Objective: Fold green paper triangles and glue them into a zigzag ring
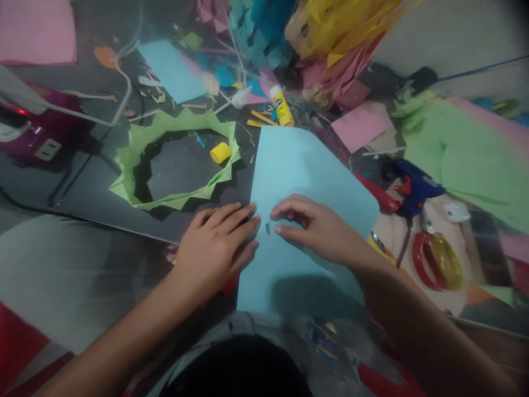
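Note:
A light blue sheet of paper (pixel 289 171) lies in front of me, one top corner cut or folded at a slant. My left hand (pixel 219 237) is flat with its fingers stretched, their tips at the sheet's left edge. Over the sheet, my right hand (pixel 316 226) has thumb and forefinger apart, with nothing visible between them. A small dark speck (pixel 267 227) is on the paper just beyond those fingertips. Left of the sheet sits a green zigzag paper ring (pixel 182 203), with a yellow cap (pixel 220 153) inside it. Beyond the sheet's top edge is a glue stick (pixel 281 106).
At the right are a blue glue gun (pixel 419 190), red and yellow scissors handles (pixel 437 262) and green paper (pixel 475 154). A purple device (pixel 39 129) with cords stands at the left. Paper scraps and colourful paper bundles (pixel 330 33) cover the back.

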`<control>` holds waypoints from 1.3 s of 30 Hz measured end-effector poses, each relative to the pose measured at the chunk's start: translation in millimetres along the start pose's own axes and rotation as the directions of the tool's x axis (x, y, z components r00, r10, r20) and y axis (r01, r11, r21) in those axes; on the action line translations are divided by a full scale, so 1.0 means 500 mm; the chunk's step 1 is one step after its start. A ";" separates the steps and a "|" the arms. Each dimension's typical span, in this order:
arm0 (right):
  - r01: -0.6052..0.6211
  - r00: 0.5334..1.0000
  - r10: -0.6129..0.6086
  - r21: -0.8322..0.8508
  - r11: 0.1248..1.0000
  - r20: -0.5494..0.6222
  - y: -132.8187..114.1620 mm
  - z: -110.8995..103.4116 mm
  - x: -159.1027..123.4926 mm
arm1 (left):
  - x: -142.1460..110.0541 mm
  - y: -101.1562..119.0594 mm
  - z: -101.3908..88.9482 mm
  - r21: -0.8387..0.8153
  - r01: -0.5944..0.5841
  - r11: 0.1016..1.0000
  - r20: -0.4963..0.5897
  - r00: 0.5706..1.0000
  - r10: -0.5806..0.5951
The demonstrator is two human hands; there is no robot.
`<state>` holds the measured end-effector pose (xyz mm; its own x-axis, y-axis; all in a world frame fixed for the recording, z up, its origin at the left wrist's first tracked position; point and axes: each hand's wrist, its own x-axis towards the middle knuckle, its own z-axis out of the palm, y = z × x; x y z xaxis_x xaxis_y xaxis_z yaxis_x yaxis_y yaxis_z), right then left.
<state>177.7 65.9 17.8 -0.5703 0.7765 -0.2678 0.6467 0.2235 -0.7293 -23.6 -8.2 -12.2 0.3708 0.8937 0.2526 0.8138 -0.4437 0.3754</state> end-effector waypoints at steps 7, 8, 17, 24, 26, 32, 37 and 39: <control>0.040 0.998 -0.043 -0.072 0.997 -0.035 -0.004 0.006 -0.003 | -0.001 -0.001 0.001 -0.006 0.005 1.000 -0.001 1.000 -0.005; 0.065 0.997 -0.069 -0.095 0.993 -0.037 -0.001 0.008 -0.004 | 0.000 -0.002 0.000 -0.005 0.005 1.000 0.002 1.000 -0.005; 0.440 0.870 -0.491 -0.516 0.735 0.042 0.013 0.013 -0.027 | 0.001 -0.005 0.004 -0.003 0.009 1.000 0.008 1.000 -0.009; 0.623 0.759 -0.553 -0.629 0.465 0.344 -0.022 -0.013 -0.007 | 0.000 -0.006 0.004 -0.022 0.020 1.000 0.024 1.000 -0.019; 0.680 0.713 -0.558 -0.613 0.403 0.424 -0.027 -0.017 0.004 | -0.001 -0.006 0.005 -0.027 0.021 0.999 0.024 1.000 -0.020; 0.760 0.648 -0.544 -0.505 0.410 0.533 -0.051 -0.015 0.027 | -0.002 -0.008 0.005 -0.030 0.010 0.999 0.020 1.000 -0.009; 0.746 0.664 -0.457 -0.484 0.457 0.592 -0.067 -0.011 0.045 | -0.002 -0.009 0.005 -0.038 0.011 0.999 0.018 1.000 -0.010; 0.743 0.666 -0.451 -0.473 0.474 0.594 -0.064 -0.013 0.052 | -0.003 -0.008 0.006 -0.040 0.008 0.999 0.016 1.000 -0.007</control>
<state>145.2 82.8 38.2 -0.9725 0.0667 -0.2233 0.1226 0.9613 -0.2469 -26.2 -7.3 -16.7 0.3716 0.8979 0.2358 0.7981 -0.4388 0.4130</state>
